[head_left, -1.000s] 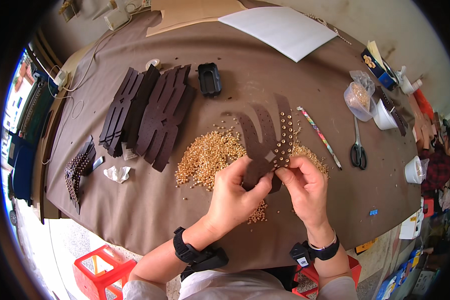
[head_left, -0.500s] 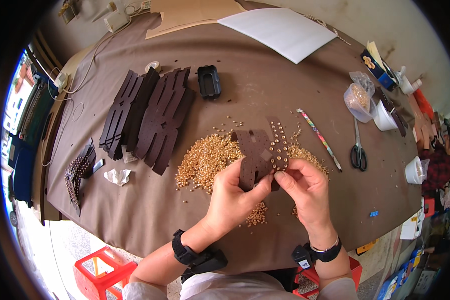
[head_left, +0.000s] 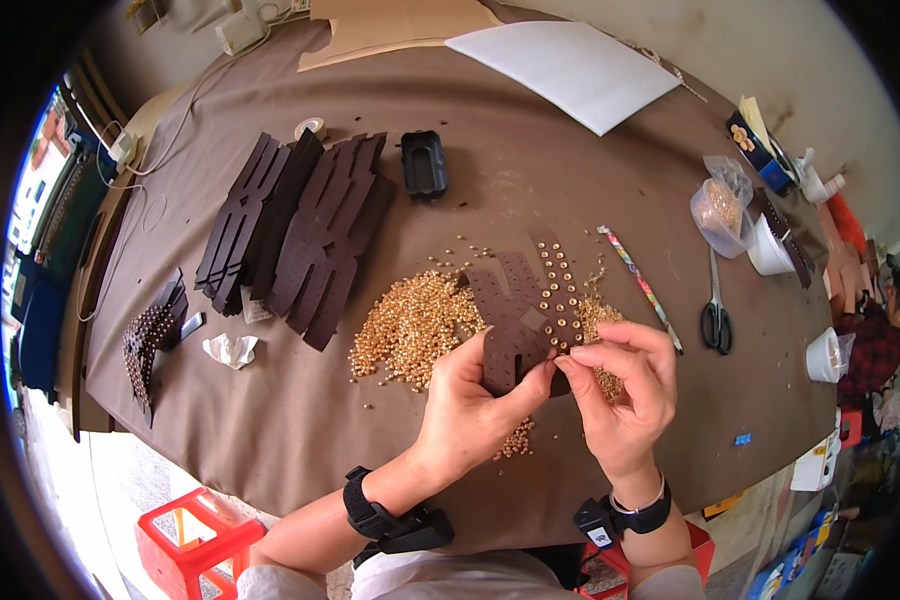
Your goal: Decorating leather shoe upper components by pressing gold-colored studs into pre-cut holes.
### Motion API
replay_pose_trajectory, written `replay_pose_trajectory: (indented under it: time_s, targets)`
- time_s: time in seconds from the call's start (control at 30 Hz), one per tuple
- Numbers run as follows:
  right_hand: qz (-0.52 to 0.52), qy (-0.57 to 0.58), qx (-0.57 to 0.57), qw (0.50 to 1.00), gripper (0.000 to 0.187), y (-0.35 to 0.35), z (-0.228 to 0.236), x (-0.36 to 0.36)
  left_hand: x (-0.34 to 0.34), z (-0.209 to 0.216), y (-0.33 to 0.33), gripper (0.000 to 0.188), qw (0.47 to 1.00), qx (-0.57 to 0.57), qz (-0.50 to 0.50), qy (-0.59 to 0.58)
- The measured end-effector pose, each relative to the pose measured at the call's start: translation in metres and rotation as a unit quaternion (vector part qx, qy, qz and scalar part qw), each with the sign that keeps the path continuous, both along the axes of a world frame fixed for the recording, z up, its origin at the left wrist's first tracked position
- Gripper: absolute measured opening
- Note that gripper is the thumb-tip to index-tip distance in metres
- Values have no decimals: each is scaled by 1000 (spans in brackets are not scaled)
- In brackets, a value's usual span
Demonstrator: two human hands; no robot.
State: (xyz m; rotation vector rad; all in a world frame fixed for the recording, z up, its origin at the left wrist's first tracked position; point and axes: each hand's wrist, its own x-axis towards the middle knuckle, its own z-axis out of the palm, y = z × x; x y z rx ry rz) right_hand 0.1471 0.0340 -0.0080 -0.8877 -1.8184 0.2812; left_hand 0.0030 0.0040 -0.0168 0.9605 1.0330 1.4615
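My left hand [head_left: 465, 415] grips a dark brown leather piece [head_left: 503, 325] with slots and small holes, thumb along its near edge. Rows of gold studs [head_left: 547, 293] run up the right strip of this piece. At its lower right edge, the thumb and index finger of my right hand [head_left: 625, 405] are pinched together. Whatever sits between those fingertips is too small to make out. A big heap of gold studs [head_left: 405, 330] lies on the table left of the piece, and a smaller heap [head_left: 598, 312] shows behind my right hand.
Stacked brown leather pieces [head_left: 330, 240] lie at the left, near a studded piece [head_left: 150, 345] and crumpled tissue [head_left: 231, 351]. A black tray [head_left: 424, 165] stands behind. Rightward are a patterned pencil [head_left: 638, 280], scissors [head_left: 715, 315] and a tub of beads [head_left: 720, 210].
My right hand has shifted slightly right and its fingers have lifted and spread more, the thumb and index still pinched. The leather piece has tilted a little in my left hand.
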Motion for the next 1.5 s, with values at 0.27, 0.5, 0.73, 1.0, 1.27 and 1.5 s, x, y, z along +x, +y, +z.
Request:
replay_pose_trajectory:
  time_s: [0.27, 0.5, 0.73, 1.0, 1.27, 1.5]
  targets:
    - [18, 6, -30, 999, 19, 1, -2, 2, -2, -1, 1, 15, 1000, -15, -22, 6]
    - [93, 147, -166, 971, 15, 1, -2, 3, -5, -3, 3, 19, 985, -67, -91, -128]
    - [77, 111, -163, 977, 15, 2, -2, 6, -8, 1, 2, 17, 994, -23, -82, -66]
    - [85, 101, -156, 979, 14, 4, -2, 6, -8, 1, 1, 17, 995, -6, -85, -57]
    - [120, 137, -158, 970, 16, 4, -6, 7, -9, 2, 2, 18, 992, -7, -103, -66]
    - [180, 280, -289, 898, 44, 1, 0, 3, -8, 3, 1, 15, 995, 12, -89, -44]
